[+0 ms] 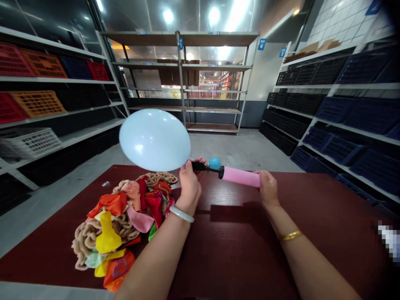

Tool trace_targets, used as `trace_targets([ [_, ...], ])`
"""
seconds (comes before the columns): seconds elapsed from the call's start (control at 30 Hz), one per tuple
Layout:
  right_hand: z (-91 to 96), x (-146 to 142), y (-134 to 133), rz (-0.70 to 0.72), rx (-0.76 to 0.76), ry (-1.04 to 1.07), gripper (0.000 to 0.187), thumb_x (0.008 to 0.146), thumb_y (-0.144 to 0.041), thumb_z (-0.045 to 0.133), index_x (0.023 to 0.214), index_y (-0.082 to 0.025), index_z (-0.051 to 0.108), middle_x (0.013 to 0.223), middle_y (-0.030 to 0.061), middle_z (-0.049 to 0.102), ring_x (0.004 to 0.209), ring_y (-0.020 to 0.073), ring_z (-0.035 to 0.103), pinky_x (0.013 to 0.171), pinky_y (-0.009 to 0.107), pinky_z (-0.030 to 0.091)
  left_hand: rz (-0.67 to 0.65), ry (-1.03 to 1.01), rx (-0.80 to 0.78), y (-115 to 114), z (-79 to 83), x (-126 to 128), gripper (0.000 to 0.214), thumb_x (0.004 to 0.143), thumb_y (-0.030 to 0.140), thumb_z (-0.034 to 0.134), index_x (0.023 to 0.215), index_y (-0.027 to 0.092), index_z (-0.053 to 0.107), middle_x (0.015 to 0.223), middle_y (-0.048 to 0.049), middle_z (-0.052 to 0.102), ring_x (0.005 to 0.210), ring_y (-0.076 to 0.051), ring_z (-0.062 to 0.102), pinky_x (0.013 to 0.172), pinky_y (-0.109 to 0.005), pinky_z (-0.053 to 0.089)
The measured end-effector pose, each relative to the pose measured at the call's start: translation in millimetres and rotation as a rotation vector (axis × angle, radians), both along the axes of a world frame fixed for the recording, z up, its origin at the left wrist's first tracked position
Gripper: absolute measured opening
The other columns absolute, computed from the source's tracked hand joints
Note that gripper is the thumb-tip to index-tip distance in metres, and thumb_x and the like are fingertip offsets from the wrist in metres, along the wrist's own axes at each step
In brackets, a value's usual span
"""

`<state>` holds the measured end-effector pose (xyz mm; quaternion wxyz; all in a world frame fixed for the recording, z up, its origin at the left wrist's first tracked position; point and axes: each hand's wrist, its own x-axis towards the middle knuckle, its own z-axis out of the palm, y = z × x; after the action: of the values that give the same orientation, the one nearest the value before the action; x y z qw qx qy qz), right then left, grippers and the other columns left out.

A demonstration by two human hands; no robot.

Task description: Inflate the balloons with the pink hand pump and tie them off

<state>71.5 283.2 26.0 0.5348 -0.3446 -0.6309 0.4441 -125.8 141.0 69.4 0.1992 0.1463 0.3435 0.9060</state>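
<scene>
Holding pale blue balloon (154, 139) and pink pump (240, 176).

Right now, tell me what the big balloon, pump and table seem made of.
Big balloon: probably latex, glossy, by its taut skin and highlights.
Pump: likely smooth plastic, by its even pink and black colouring.
Table: wood or laminate, satin, by grain and reflection.

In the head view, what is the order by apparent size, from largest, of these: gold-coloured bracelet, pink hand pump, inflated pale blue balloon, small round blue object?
1. Inflated pale blue balloon
2. Pink hand pump
3. Gold-coloured bracelet and small round blue object: not ranked; the bracelet looks longer, but it is nearer the camera.
</scene>
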Motion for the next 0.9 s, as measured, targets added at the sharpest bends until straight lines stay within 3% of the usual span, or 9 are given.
trace_targets([
  [0.17,-4.8,1.3,6.9,0.034,-0.031,-0.004,0.038,0.083,-0.05,0.05,0.081,-0.015,0.065,0.055,-0.0032,0.05,0.04,0.0105,0.039,0.036,0.023,0.029,0.052,-0.079,0.012,-9.1,8.1,-23.1,0.014,0.09,0.03,0.053,0.088,0.017,0.048,0.089,-0.0108,0.072,0.077,-0.022,0.072,0.073,-0.041,0.057],
  [0.37,-10.0,-7.0,-3.2,0.142,-0.088,0.01,0.038,0.086,-0.053,0.051,0.082,-0.017,0.061,0.053,-0.0046,0.048,0.037,0.0101,0.04,0.032,0.021,0.029,0.115,-0.076,0.048,-11.4,9.4,-32.7,0.013,0.089,0.028,0.054,0.087,0.017,0.049,0.086,-0.0101,0.072,0.074,-0.02,0.072,0.076,-0.039,0.056],
  [0.53,-6.3,-12.2,-16.6,0.102,-0.103,0.044,0.04,0.086,-0.058,0.051,0.082,-0.018,0.058,0.061,-0.0041,0.047,0.042,0.0087,0.04,0.033,0.019,0.031,0.082,-0.05,0.037,-0.7,0.0,-15.7,0.021,0.087,0.036,0.059,0.088,0.018,0.049,0.086,-0.0088,0.072,0.073,-0.02,0.071,0.075,-0.039,0.056],
  [0.7,-2.7,-15.6,-28.4,0.215,-0.09,-0.061,0.039,0.085,-0.059,0.055,0.086,-0.02,0.058,0.062,-0.0038,0.052,0.041,0.0096,0.044,0.036,0.021,0.033,0.005,-0.05,-0.013,8.8,-12.7,2.6,0.023,0.086,0.039,0.058,0.091,0.018,0.05,0.091,-0.01,0.072,0.075,-0.021,0.072,0.071,-0.037,0.056],
  [0.77,-0.3,-15.6,-29.4,0.277,-0.039,-0.135,0.038,0.083,-0.057,0.058,0.09,-0.019,0.061,0.073,0.0007,0.062,0.051,0.0137,0.055,0.045,0.025,0.044,0.009,-0.049,-0.014,8.7,-13.2,1.0,0.022,0.085,0.037,0.058,0.09,0.018,0.05,0.092,-0.0101,0.072,0.074,-0.02,0.071,0.07,-0.036,0.056],
  [0.83,1.8,-16.2,-30.8,0.383,0.075,-0.259,0.038,0.078,-0.051,0.066,0.097,-0.018,0.066,0.092,0.0063,0.07,0.075,0.0208,0.066,0.066,0.031,0.053,0.026,-0.051,-0.013,7.2,-11.2,-4.1,0.02,0.085,0.035,0.058,0.09,0.018,0.05,0.092,-0.0106,0.072,0.074,-0.02,0.071,0.07,-0.036,0.056],
  [0.9,2.1,-18.3,-34.5,0.518,0.18,-0.402,0.042,0.074,-0.044,0.072,0.107,-0.018,0.068,0.107,0.0088,0.071,0.096,0.0259,0.066,0.085,0.037,0.051,0.06,-0.044,-0.007,5.7,-8.6,-9.8,0.017,0.084,0.033,0.058,0.089,0.018,0.051,0.095,-0.0114,0.071,0.078,-0.021,0.071,0.072,-0.037,0.056],
])
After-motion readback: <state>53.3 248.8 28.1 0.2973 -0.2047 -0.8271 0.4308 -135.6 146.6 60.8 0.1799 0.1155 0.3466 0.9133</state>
